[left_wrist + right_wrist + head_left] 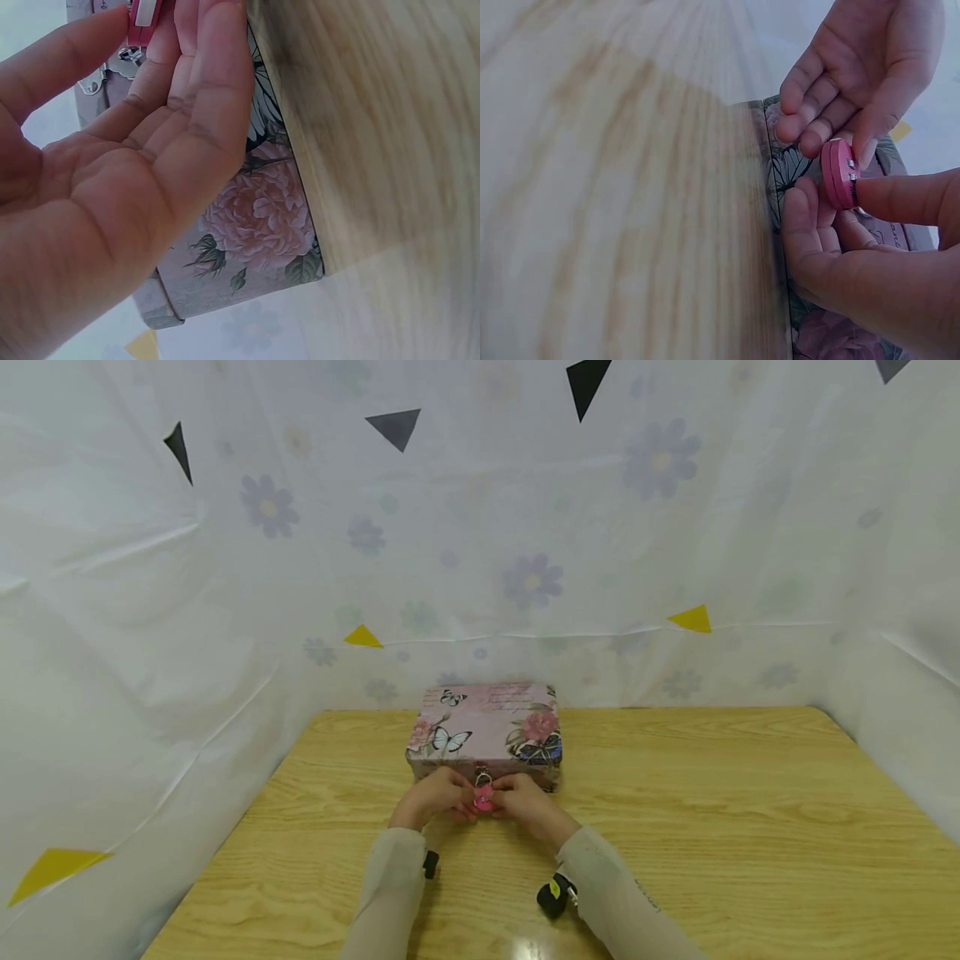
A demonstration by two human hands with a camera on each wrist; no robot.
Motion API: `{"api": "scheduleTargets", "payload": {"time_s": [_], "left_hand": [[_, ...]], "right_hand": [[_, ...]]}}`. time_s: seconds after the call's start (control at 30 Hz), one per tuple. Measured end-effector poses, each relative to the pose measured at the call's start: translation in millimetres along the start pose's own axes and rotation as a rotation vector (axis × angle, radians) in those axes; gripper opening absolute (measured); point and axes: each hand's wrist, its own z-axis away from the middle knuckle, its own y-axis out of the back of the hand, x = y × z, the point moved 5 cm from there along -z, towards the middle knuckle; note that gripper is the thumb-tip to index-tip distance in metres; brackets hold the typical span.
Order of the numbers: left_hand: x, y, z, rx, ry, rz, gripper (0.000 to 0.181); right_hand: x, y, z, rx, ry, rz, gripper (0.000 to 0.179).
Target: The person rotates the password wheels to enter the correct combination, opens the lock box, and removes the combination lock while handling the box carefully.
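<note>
A pink combination padlock (483,798) hangs by its metal shackle from the clasp (481,768) on the front of a pink box (487,727) printed with butterflies and flowers. The left hand (442,793) pinches the padlock between thumb and fingers from the left. From the other side the right hand (528,802) grips it, its thumb on the face with the small number dials, as the right wrist view shows. In the left wrist view the padlock (144,22) is partly cut off at the top. The box lid is down.
The box stands on a wooden table (712,827) near its back edge. White flower-printed sheeting (480,527) rises behind and at both sides, with black, grey and yellow triangles on it. Black wrist devices (553,896) are worn below the sleeves.
</note>
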Motion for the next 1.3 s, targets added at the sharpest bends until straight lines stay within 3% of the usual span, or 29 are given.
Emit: {"api": "scheduleTargets", "payload": {"time_s": [0.43, 0.93, 1.3], "left_hand": [[-4.2, 0.0, -1.9, -0.096, -0.034, 0.055, 0.024], [-7.0, -0.7, -5.7, -0.048, 0.008, 0.025, 0.02], [-7.0, -0.9, -6.0, -0.076, 0.005, 0.055, 0.024]], "right_hand": [[-0.9, -0.5, 2.1, -0.014, 0.017, -0.008, 0.024], [-4.1, 0.2, 5.3, 0.006, -0.003, -0.058, 0.02], [-4.4, 1.6, 4.6, 0.038, -0.007, -0.075, 0.022]]}}
